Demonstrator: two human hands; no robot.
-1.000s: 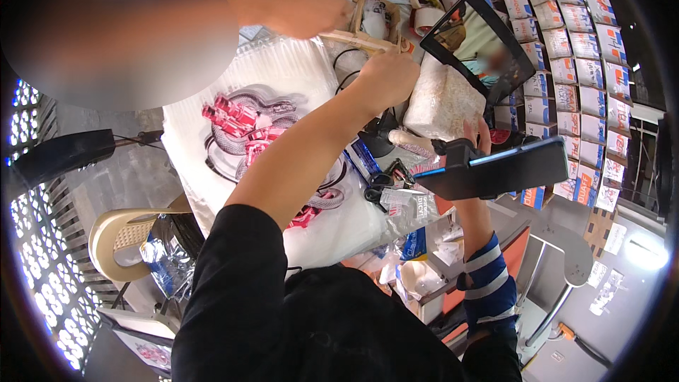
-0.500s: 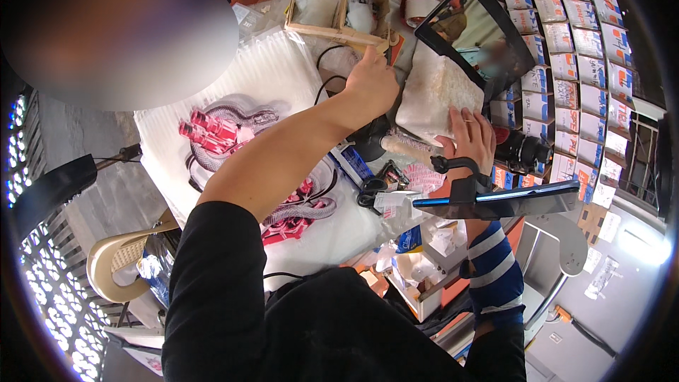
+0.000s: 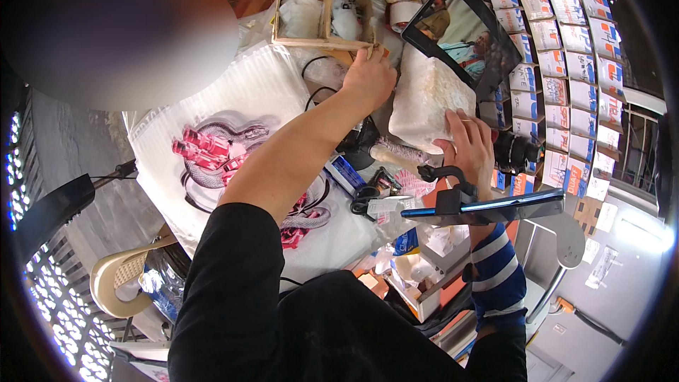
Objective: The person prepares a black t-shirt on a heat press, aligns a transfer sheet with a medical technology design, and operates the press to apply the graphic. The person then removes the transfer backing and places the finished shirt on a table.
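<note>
My left hand [image 3: 370, 76] reaches across to the front edge of a light wooden box [image 3: 311, 42]. Its fingers are closed there, and what they hold, if anything, is hidden. White bundles [image 3: 300, 15] fill the two compartments of the box. To the right, my right hand [image 3: 469, 147] lies with fingers apart against the near right corner of a rough, white, block-shaped thing [image 3: 428, 99]. A dark-framed tablet-like screen [image 3: 456, 32] leans behind that block. At my right wrist, a holder carries a flat phone-like device [image 3: 502, 205].
White padded sheeting with a red and grey snake print [image 3: 219, 148] covers the left side. Black scissors [image 3: 363, 201] lie among small packets. Tape rolls [image 3: 403, 3] stand at the back. Stacked labelled boxes [image 3: 559, 64] rise at right. A blurred person [image 3: 120, 35] is at upper left.
The view has shifted slightly. My left hand's fingers now sit closer against the wooden box's front edge. My right hand stays on the white block.
</note>
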